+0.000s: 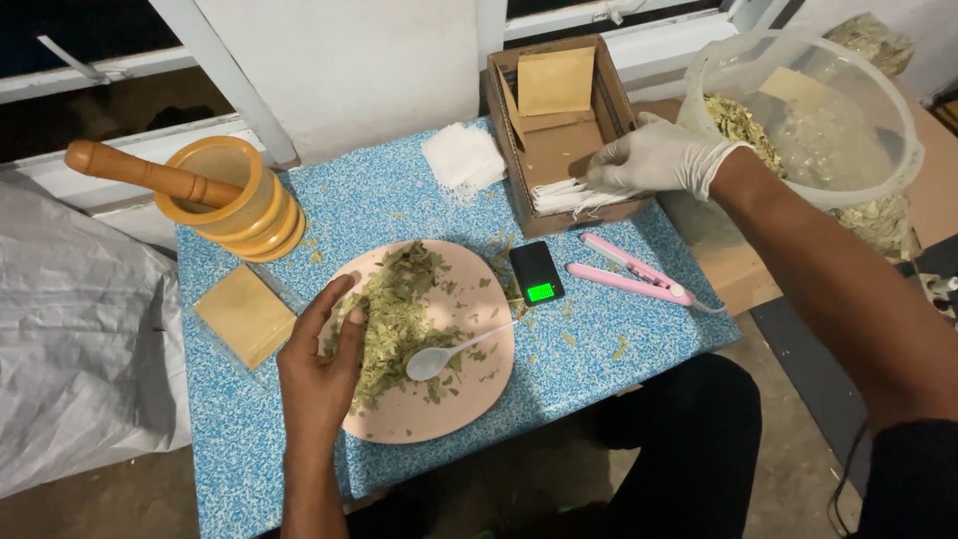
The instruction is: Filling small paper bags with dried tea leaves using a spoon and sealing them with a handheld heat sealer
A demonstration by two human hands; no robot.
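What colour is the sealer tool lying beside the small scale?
Pink; the sealer tool shows clearly in the head view.

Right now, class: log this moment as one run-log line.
left hand: bare, on dried leaves in pink plate | right hand: gloved, on white filter bags in cardboard box | spoon: on plate

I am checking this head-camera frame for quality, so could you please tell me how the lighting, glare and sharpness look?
Head view: even, fairly bright light on the blue table and pink plate, dim toward the floor; the scale's green display glows, unreadable; soft glare on the clear tub; the gloved right hand and bare left hand look sharp, with mild wide-angle bending at the edges.
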